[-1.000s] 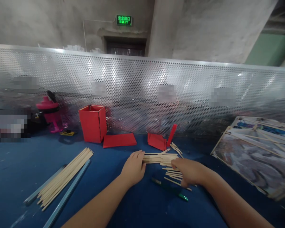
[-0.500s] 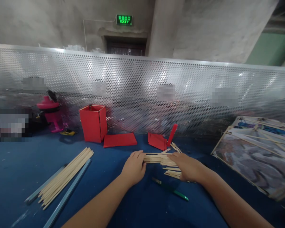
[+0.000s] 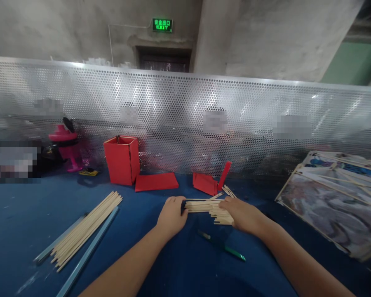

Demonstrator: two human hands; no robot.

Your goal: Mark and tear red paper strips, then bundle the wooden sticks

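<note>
Short wooden sticks (image 3: 200, 206) lie in a bundle across the blue table, their left ends uneven in the lower rows. My right hand (image 3: 239, 212) has its fingers closed over the right part of the bundle and hides those ends. At the left ends, my left hand (image 3: 172, 214) is curved, with a dark gap between its fingers and thumb; whether the fingertips touch the sticks, I cannot tell. Just below lies a green pen-like tool (image 3: 235, 252), partly in shadow. Behind the hands are red folded pieces (image 3: 205, 183) and an upright red strip (image 3: 224, 175).
Long wooden sticks (image 3: 88, 231) lie at left between two bluish bars, one a long bar (image 3: 89, 251). An open red box (image 3: 120, 163) and a flat red panel (image 3: 156, 182) stand behind. A stick-framed painted panel (image 3: 327, 210) is at right, before a perforated metal screen (image 3: 173, 103).
The loose lower sticks have been drawn together into the bundle under my right hand. My left hand has shifted slightly left, and a gap now shows between its fingers and thumb.
</note>
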